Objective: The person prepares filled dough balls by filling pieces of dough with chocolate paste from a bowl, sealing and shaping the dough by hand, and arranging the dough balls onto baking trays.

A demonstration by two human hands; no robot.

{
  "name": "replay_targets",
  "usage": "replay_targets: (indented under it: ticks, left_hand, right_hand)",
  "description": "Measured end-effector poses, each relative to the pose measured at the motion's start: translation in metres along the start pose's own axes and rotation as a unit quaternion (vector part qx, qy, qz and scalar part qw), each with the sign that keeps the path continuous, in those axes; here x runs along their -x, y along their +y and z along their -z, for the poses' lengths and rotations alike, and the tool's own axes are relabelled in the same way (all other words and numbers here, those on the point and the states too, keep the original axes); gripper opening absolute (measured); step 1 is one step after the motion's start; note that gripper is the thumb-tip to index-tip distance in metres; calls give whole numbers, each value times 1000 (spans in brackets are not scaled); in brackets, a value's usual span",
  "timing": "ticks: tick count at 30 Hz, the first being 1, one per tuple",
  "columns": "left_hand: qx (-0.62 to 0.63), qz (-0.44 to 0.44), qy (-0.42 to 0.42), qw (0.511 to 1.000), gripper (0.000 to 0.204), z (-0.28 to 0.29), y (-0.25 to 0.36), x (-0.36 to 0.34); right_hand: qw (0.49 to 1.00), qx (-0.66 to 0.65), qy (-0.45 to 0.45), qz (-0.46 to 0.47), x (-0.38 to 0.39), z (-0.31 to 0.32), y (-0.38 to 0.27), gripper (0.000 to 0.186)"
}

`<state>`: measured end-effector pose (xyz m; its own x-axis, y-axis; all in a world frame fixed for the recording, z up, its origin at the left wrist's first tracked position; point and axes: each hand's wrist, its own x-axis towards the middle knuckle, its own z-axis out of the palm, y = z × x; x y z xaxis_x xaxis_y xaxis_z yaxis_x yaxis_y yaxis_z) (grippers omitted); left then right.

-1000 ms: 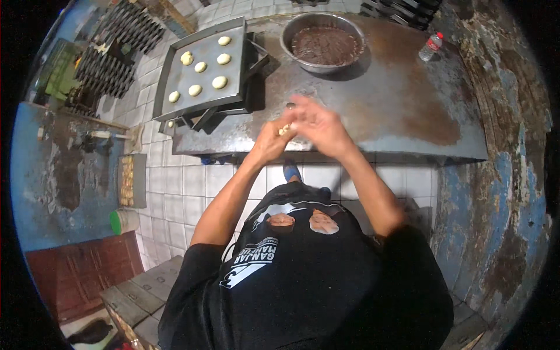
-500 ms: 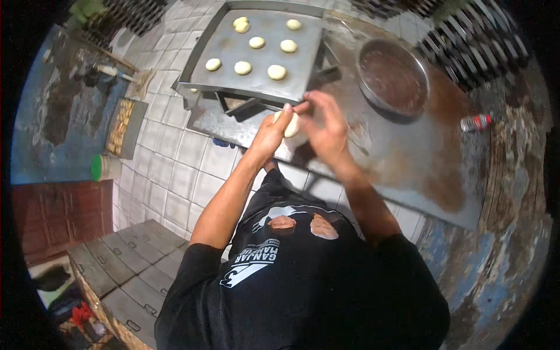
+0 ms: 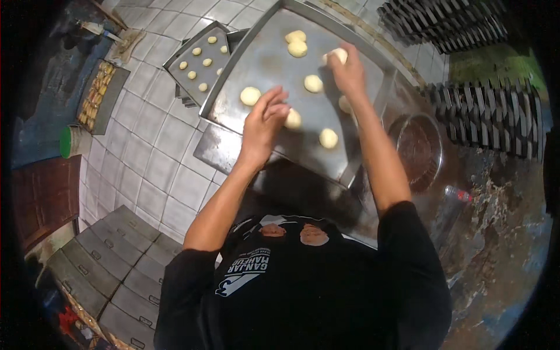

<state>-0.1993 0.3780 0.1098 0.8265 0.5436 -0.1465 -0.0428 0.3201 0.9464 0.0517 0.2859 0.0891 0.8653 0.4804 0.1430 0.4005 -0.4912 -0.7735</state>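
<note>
A large metal tray [image 3: 274,70] on the metal table [image 3: 216,149] carries several pale dough balls [image 3: 312,83]. My right hand [image 3: 349,73] grips a dough ball [image 3: 337,56] over the tray's upper right part. My left hand [image 3: 262,125] hovers over the lower left of the tray with fingers loosely curled and apart, nothing visible in them, beside another ball [image 3: 293,119], which it partly hides.
A second tray of balls [image 3: 198,52] sits up left, a bowl of brown mixture [image 3: 417,153] and a bottle [image 3: 458,193] at right. Stacked black racks [image 3: 478,116] stand beyond. Leftward are a tray of pastries [image 3: 99,93], a bucket [image 3: 73,141] and grey lidded tins [image 3: 116,262].
My view has turned and moved toward the tray. My hands, earlier together around dough, have separated and reached over the tray, the right going up with a ball.
</note>
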Motion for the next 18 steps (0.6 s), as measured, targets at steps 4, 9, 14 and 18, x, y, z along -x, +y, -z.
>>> replay_targets:
  ticks: [4, 9, 14, 18]
  left_hand:
    - [-46, 54, 17, 997, 36, 57, -1, -5]
    - [-256, -21, -10, 966, 40, 107, 5, -14]
    - [-387, -165, -130, 898, 53, 71, 13, -93]
    - [-493, -292, -190, 797, 65, 31, -19, -164]
  right_hand:
    - [921, 336, -130, 149, -72, -44, 95, 49]
    - [935, 263, -112, 212, -78, -84, 97, 53]
    - [957, 56, -284, -24, -123, -53, 72, 61]
    - [956, -45, -249, -151, -171, -53, 17, 58]
